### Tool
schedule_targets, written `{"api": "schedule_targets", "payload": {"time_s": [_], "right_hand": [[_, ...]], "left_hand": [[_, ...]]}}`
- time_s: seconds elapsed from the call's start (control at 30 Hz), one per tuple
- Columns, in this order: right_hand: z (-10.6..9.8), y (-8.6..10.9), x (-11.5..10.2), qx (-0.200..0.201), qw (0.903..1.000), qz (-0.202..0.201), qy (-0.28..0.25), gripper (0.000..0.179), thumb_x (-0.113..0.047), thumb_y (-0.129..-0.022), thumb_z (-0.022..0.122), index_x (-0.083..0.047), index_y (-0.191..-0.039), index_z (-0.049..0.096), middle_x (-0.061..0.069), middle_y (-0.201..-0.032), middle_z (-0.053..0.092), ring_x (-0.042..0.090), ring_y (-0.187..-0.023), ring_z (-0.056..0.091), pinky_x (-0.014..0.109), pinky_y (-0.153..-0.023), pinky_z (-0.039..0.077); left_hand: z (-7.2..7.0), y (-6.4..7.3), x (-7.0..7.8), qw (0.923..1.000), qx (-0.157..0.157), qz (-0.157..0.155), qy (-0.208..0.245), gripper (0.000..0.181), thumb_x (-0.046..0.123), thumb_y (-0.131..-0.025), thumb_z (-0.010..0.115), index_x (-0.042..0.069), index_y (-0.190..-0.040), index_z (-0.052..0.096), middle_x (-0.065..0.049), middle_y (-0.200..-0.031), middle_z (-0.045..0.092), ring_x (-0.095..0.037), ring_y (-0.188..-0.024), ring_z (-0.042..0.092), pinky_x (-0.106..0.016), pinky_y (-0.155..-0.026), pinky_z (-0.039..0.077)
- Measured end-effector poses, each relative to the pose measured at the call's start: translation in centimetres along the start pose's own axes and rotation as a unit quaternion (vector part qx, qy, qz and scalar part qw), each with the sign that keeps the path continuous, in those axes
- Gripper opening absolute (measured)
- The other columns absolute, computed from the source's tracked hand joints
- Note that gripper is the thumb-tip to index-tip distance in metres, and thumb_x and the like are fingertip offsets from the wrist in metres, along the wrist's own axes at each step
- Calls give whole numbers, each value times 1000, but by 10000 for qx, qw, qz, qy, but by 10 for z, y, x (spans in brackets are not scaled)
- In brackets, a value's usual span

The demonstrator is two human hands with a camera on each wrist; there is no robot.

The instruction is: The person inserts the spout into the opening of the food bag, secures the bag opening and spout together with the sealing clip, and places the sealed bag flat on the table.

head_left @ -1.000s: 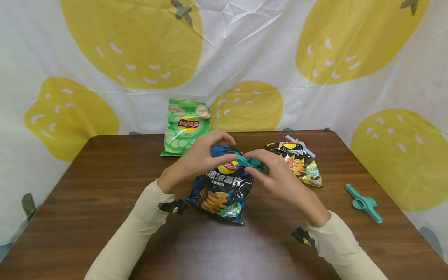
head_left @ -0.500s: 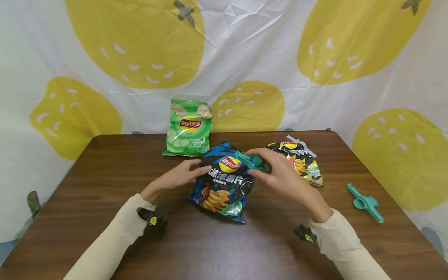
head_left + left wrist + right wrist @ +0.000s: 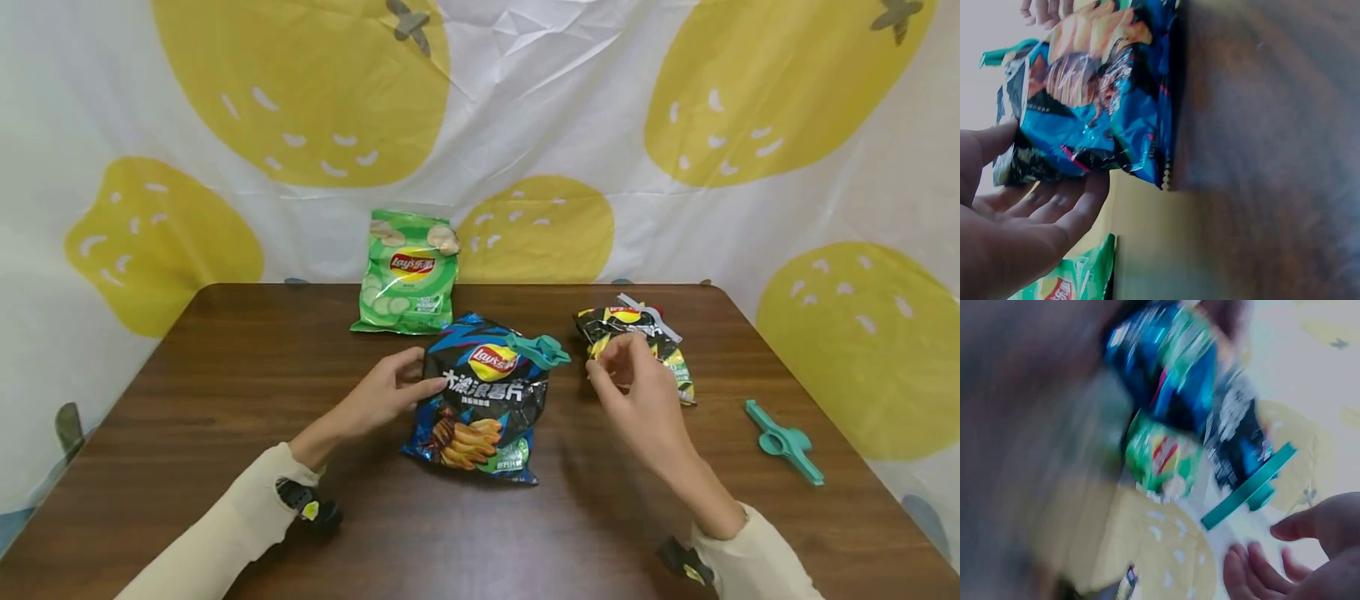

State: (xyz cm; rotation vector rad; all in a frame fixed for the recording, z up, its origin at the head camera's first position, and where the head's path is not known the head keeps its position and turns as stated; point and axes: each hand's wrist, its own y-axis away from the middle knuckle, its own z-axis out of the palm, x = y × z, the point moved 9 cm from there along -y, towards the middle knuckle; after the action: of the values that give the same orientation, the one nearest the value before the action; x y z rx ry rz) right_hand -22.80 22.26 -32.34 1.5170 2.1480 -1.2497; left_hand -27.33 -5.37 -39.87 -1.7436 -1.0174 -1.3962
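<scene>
Blue chip bag (image 3: 476, 417), teal clip (image 3: 542, 351) atop, left fingers (image 3: 422, 390) gripping, right fingers (image 3: 642, 360) parted, empty

Between the sleeves (image 3: 210, 529), bare counter (image 3: 480, 542) gives passage from the near edge to the blue bag (image 3: 476, 417); beyond the left hand (image 3: 375, 400), it opens toward the left edge. The green bag (image 3: 408, 279) obstructs the far edge, the black bag (image 3: 680, 371) the approach to the far right corner.

Green bag (image 3: 405, 287): seen beyond the left hand (image 3: 378, 396)
Black-yellow bag (image 3: 597, 322): seen beyond the right hand (image 3: 641, 400)
Loose clip (image 3: 784, 442): laid right of it
Curtain (image 3: 540, 108): hung beyond both
</scene>
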Motion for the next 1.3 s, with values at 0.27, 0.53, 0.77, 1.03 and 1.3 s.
{"api": "schedule_targets", "payload": {"time_s": [0.27,0.53,0.77,1.03,1.3], "right_hand": [[68,43,3,-2476,9571,492,-1422,24,-28,-98,66,-12,-110,53,1,-111,65,20,-112,65,37,-93,52],[79,31,6,-2585,9562,430,-1303,29,-19,-95,69,-16,-113,46,4,-106,63,21,-109,65,45,-93,51],[75,-2,18,-2194,9700,537,-898,31,-20,-96,68,-11,-115,44,6,-83,56,19,-73,57,32,-65,46],[58,-58,33,-1906,9794,640,-191,32,-23,-97,65,-8,-117,45,8,-74,45,20,-61,41,35,-60,36],[79,-86,72,-2258,9688,1024,48,35,-28,-100,59,-7,-122,42,9,-80,46,22,-64,42,37,-63,36]], "left_hand": [[2,7,7,9979,617,173,91,28,10,-97,64,-3,-119,52,-20,-107,70,-15,-80,67,-27,-64,54],[5,-13,12,9946,939,434,80,29,8,-97,63,-4,-122,52,-25,-111,69,-19,-89,69,-29,-72,56],[1,-46,12,9917,1231,367,64,33,11,-98,64,-2,-125,51,-26,-112,68,-25,-93,70,-35,-77,56],[-5,-93,16,9857,1681,118,69,38,22,-98,64,1,-125,47,-26,-113,65,-27,-79,64,-41,-68,54],[-8,-134,-8,9831,1720,-635,7,46,25,-100,60,1,-136,43,-27,-120,63,-26,-87,66,-39,-67,58]]}}
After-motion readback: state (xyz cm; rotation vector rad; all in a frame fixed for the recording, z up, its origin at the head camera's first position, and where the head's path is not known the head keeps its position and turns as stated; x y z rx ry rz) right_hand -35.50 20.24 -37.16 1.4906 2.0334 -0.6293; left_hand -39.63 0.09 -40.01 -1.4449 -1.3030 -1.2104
